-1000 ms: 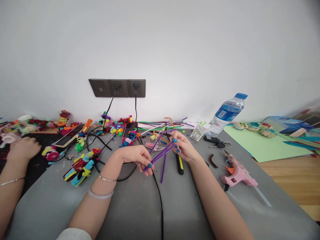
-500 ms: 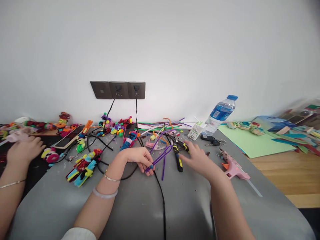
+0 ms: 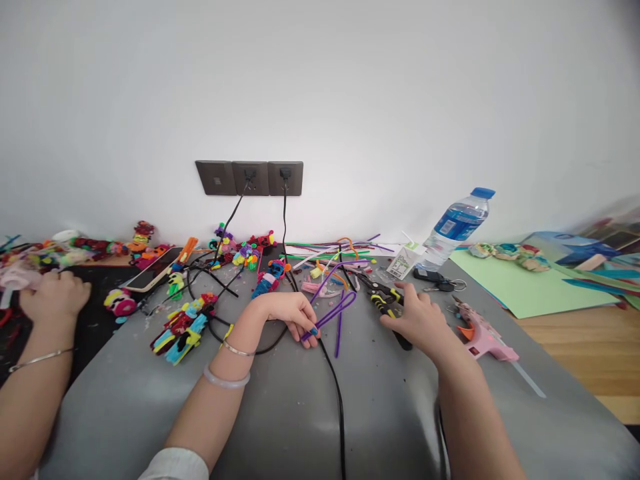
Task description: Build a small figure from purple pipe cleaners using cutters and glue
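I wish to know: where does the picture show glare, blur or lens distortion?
Head view: soft glare on the grey table, low right of centre; coloured strips at far right look smeared; the bottle leans outward, probably lens stretch; the purple loop in the left hand looks fairly sharp.

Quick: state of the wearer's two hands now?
Left hand: closed, holding a folded purple pipe cleaner.
Right hand: on the yellow-black pliers; whether closed, cannot tell.

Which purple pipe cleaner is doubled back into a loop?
The looped pipe cleaner pinched in the left hand. Of the purple ones nearby, a straight one lies on the table; a curved one doesn't double back.
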Demonstrator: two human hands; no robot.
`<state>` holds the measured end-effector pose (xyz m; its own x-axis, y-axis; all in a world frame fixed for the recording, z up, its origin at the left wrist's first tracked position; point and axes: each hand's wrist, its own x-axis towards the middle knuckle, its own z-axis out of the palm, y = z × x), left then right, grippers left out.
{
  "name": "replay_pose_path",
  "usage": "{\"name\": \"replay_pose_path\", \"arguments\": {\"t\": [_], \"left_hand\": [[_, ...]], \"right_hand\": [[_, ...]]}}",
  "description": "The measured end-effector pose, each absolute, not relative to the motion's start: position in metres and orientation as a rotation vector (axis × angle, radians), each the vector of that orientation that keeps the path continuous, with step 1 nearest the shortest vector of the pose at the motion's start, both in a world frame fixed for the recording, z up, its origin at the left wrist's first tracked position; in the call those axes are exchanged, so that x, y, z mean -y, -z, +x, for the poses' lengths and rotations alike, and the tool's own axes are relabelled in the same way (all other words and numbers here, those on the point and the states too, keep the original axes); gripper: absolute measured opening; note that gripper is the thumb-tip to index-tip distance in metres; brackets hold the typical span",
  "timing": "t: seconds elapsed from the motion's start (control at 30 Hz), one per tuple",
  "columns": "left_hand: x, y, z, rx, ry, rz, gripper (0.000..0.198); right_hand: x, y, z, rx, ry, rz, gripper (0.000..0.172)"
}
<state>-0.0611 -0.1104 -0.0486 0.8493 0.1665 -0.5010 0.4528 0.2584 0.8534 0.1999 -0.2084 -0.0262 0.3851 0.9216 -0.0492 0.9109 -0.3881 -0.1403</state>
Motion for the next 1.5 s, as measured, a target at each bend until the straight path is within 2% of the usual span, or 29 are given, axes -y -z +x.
{"name": "replay_pose_path", "arguments": {"t": [0.17, 0.27, 0.37, 0.57, 0.7, 0.77, 0.93, 1.1, 1.27, 1.5], "left_hand": [[0.110, 0.049, -0.061, -0.582, 0.225, 1.312, 0.029], [0.109, 0.050, -0.061, -0.572, 0.225, 1.323, 0.030], [0.109, 0.050, -0.060, -0.596, 0.234, 1.330, 0.034], [0.111, 0.046, -0.059, -0.618, 0.240, 1.335, 0.035], [0.112, 0.047, -0.059, -0.630, 0.242, 1.337, 0.036], [0.112, 0.048, -0.058, -0.632, 0.242, 1.339, 0.038], [0.111, 0.053, -0.058, -0.641, 0.234, 1.326, 0.042], [0.110, 0.057, -0.058, -0.589, 0.217, 1.326, 0.040], [0.111, 0.056, -0.058, -0.601, 0.233, 1.355, 0.042], [0.112, 0.053, -0.058, -0.576, 0.217, 1.380, 0.042]], "right_hand": [[0.229, 0.021, 0.229, 1.662, -0.383, -2.385, 0.060], [0.247, 0.027, 0.254, 1.652, -0.527, -2.233, 0.046], [0.266, 0.026, 0.271, 1.568, -0.760, -2.098, 0.039], [0.288, 0.007, 0.264, 1.203, -1.270, -1.637, 0.059], [0.283, 0.018, 0.236, 0.996, -1.632, -1.266, 0.093], [0.281, 0.028, 0.220, 0.953, -1.700, -1.108, 0.097], [0.286, 0.045, 0.192, 0.665, -1.896, -0.873, 0.087], [0.293, 0.047, 0.184, 0.534, -2.070, -0.667, 0.070], [0.292, 0.047, 0.177, 0.495, -2.233, -0.648, 0.054], [0.284, 0.048, 0.169, 0.533, -2.188, -0.667, 0.058]]}}
